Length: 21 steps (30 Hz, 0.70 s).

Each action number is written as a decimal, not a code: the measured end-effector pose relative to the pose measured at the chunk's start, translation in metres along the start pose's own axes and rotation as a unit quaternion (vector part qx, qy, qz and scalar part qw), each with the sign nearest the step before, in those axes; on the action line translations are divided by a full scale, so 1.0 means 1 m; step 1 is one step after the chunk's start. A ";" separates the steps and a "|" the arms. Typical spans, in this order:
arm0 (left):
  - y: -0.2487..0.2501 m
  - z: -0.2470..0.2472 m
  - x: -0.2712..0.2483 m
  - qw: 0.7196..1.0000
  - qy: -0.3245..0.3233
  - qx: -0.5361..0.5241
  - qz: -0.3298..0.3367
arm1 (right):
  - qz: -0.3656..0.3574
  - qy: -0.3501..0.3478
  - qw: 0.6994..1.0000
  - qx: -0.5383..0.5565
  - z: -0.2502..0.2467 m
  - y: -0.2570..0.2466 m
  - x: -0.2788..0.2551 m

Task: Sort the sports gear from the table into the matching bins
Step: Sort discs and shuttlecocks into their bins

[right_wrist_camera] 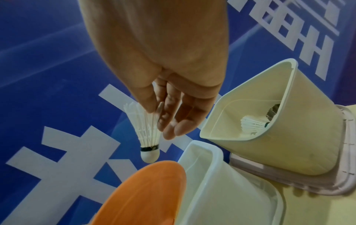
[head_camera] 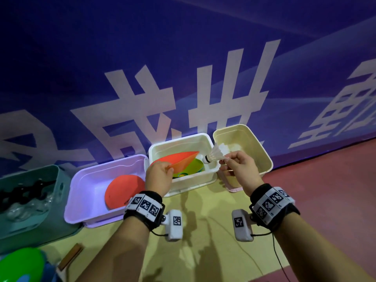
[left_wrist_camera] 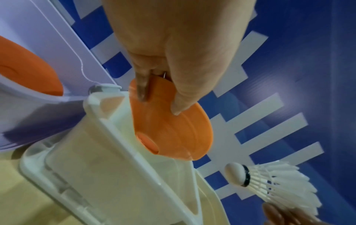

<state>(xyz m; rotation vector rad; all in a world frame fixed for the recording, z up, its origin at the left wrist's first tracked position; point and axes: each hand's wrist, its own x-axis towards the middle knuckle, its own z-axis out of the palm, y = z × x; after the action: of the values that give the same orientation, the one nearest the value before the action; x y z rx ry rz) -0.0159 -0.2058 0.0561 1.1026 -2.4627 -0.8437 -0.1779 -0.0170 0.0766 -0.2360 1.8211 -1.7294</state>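
With the left hand pinching a flat orange plastic disc cone over the white plastic bin and the right hand pinching a white feathered shuttlecock by its feathers short of the cream bin, an early release could likely drop the shuttlecock among the cones.

Green ball cut by the frame edge; teal bin's dark contents indistinct

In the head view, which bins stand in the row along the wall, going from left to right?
Teal bin → lilac bin → white bin → cream bin.
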 end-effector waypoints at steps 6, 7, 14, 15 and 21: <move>-0.004 0.040 0.015 0.997 -0.042 0.041 -0.041 | 0.033 -0.044 0.998 -0.030 -0.020 0.017 0.035; -0.005 0.046 0.018 0.997 -0.048 0.049 -0.047 | 0.034 -0.049 0.998 -0.028 -0.023 0.018 0.041; -0.004 0.065 0.028 0.990 -0.089 0.072 -0.082 | 0.024 -0.074 0.996 -0.032 -0.029 0.027 0.067; -0.003 0.066 0.028 0.989 -0.102 0.070 -0.083 | 0.027 -0.078 0.996 -0.034 -0.029 0.029 0.069; 0.007 0.070 0.032 0.983 -0.145 0.057 -0.093 | 0.036 -0.082 0.995 -0.041 -0.035 0.029 0.078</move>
<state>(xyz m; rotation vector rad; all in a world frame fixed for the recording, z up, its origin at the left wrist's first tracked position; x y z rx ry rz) -0.0759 -0.1995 0.0077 1.3537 -2.7037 -0.9897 -0.2510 -0.0245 0.0243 -0.3313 1.7596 -1.5414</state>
